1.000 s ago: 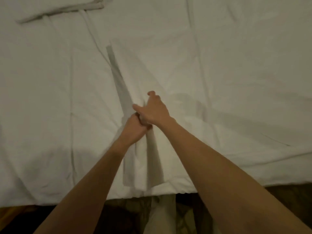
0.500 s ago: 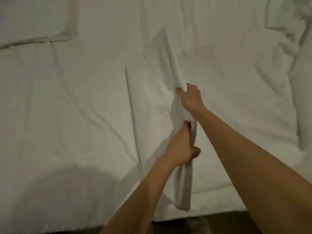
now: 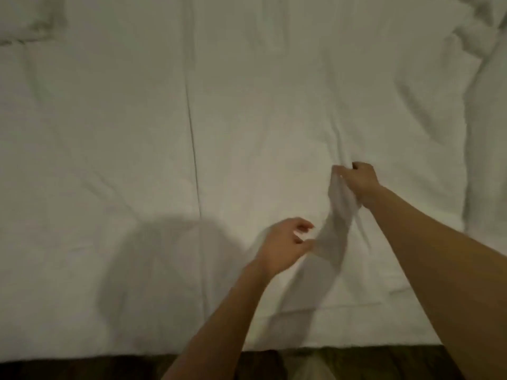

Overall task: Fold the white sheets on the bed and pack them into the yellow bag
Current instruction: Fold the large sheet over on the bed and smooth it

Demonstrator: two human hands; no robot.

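**A:** How far along would we say we are?

**B:** Early, by our reckoning. The white sheet [image 3: 247, 111] lies spread over the bed [image 3: 82, 311], mostly flat, with one long straight crease line running down it left of centre and a bunched heap of white cloth [image 3: 482, 31] at the far right corner. We see no folded stack anywhere, and the yellow bag is not in view at all, so folding and packing both seem left to do.

**A:** And our hands?

**B:** Our right hand [image 3: 359, 179] has its fingers curled round a gathered bit of the sheet, lifting it off the bed so a narrow strip hangs down toward us. Our left hand [image 3: 282, 242] sits lower and nearer the bed's edge, fingers loosely bent, right at that hanging strip [image 3: 333, 237]. The blur keeps us from telling whether it pinches the cloth or only touches it.

**A:** What is the cloth like?

**B:** Thin and limp, we judge: it drapes into soft folds where raised and is faintly see-through in the lifted strip. The surface looks matte, plain, with shallow wrinkles. It should slump and slide easily, so corners will need matching with care.
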